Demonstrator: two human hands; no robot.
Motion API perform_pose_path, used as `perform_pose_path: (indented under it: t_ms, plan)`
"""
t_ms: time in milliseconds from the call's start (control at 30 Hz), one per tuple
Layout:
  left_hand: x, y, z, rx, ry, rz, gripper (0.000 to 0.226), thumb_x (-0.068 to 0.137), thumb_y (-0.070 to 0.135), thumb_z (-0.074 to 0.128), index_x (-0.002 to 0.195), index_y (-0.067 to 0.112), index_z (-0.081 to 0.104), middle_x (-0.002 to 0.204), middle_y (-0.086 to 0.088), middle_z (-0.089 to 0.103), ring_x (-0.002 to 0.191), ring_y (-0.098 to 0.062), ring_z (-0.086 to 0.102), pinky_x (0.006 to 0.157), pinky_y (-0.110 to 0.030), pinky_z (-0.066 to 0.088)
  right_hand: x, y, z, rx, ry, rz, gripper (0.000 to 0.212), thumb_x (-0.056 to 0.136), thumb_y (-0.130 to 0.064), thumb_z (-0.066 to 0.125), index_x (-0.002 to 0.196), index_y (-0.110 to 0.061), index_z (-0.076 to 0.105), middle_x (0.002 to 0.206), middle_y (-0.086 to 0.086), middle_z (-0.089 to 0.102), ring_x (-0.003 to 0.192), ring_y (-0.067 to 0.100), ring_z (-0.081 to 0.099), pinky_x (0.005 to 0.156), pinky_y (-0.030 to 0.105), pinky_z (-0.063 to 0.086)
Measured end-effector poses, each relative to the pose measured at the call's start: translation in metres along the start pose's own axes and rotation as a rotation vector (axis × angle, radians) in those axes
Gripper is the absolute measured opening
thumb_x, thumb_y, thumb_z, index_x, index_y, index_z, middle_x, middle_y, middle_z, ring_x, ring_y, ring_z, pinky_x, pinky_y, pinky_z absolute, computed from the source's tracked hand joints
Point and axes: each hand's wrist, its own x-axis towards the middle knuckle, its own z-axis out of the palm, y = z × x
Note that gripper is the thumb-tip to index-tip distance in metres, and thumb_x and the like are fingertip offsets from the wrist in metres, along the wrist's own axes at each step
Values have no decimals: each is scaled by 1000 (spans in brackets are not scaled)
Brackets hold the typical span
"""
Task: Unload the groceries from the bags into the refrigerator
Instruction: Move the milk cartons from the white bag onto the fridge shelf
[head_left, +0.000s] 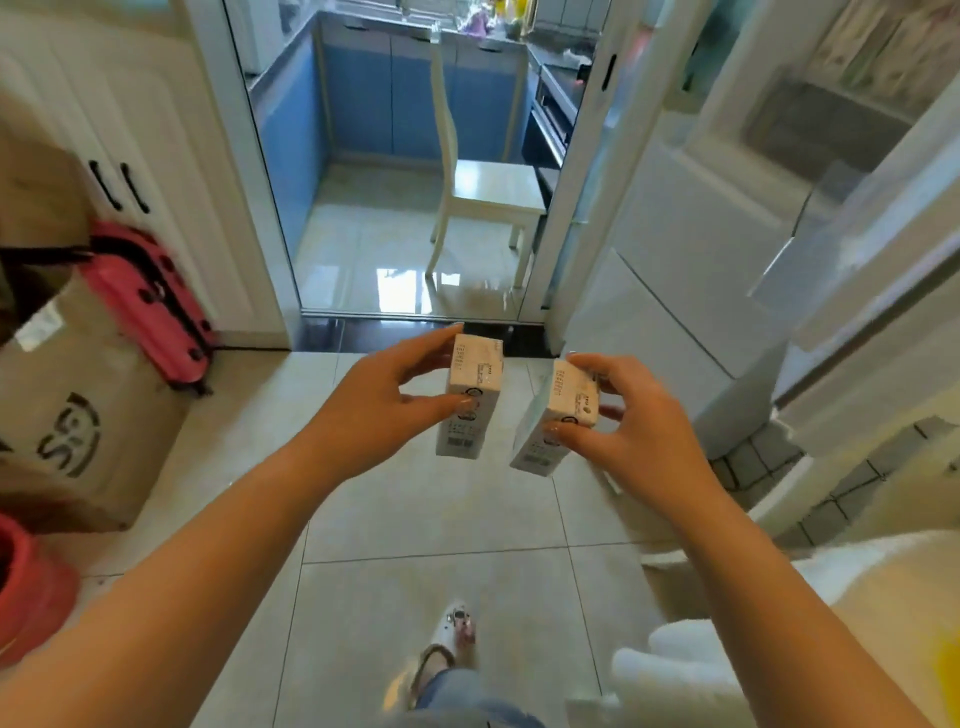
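Pale glossy floor tiles (431, 519) run up to a sliding glass doorway, and past it there's a small kitchen with blue cabinets (415, 104) and a white chair (483, 182) standing on the shiny floor. On the near side, the person is standing with both arms stretched out in front, holding a small carton in each hand. Left hand (384, 400) grips the left carton (472, 395) between thumb and fingers, pretty much upright. Right hand (628, 415) grips the right carton (558, 415) the same way, but that one's tilted, bottom end swinging toward the left one. The two cartons are just beside each other, not touching as far as I can see, both up in the air above the floor. The fridge (701, 249) is off to the right with its door (883, 291) swung open. Over on the left there's a big cardboard box (88, 415) with a pink suitcase (150, 306) leaning behind it against white cupboards (130, 130). A white bag (727, 649) sits low on the right.
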Motion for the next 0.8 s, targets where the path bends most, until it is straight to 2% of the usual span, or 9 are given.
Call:
perform_pose_path:
  t_ms: [100,200,300,400,467,600,700,800]
  plan:
    - [84,5,-10,64,-17,21,58,82,16,67,129,39,40,121,22,50,110,10,43,76,-9,47,77,12,-22,15,35,-15,56,74,-25,76,118,-40,44,102,-32,41,97,-11,47,81,14,48]
    - [170,17,-18,117,-20,82,58,83,20,67,133,36,41,121,23,50,106,13,44,75,-6,44,149,19,-50,68,93,-13,54,74,-23,75,119,-36,46,109,-21,47,100,-3,50,77,14,49]
    - [246,32,-18,95,-9,135,59,83,22,66,136,32,41,118,26,48,111,5,45,87,-22,48,209,29,-74,139,176,18,52,75,-21,73,120,-31,47,114,-13,50,105,2,50,79,17,48]
    - [318,43,-11,48,-14,188,54,83,24,64,131,35,43,110,32,48,100,12,47,77,-8,41,261,45,-92,204,289,50,50,76,-19,73,118,-30,49,110,-17,52,102,-5,51,83,23,52]
    - [366,43,-3,10,-40,222,51,82,22,65,126,37,45,109,31,51,96,15,49,77,-8,40,294,59,-101,226,348,59,49,75,-19,74,116,-32,50,110,-18,52,103,-11,49,81,21,54]
    - [467,39,12,-6,-158,286,55,81,21,67,130,33,46,110,28,53,92,20,49,66,-1,42,356,90,-120,194,463,106,50,74,-23,74,117,-33,51,109,-20,53,106,-9,49,76,18,54]
    - [547,43,24,-53,-265,351,56,80,16,69,129,31,47,103,31,55,87,24,52,64,0,43,401,114,-140,187,575,162,52,73,-23,75,119,-31,52,109,-20,54,105,-10,49,73,13,53]
    - [620,57,38,-100,-383,399,57,79,11,70,129,29,48,103,30,56,89,27,51,67,1,43,440,131,-167,160,673,223,53,74,-21,76,120,-30,52,111,-14,55,106,-6,50,77,16,54]
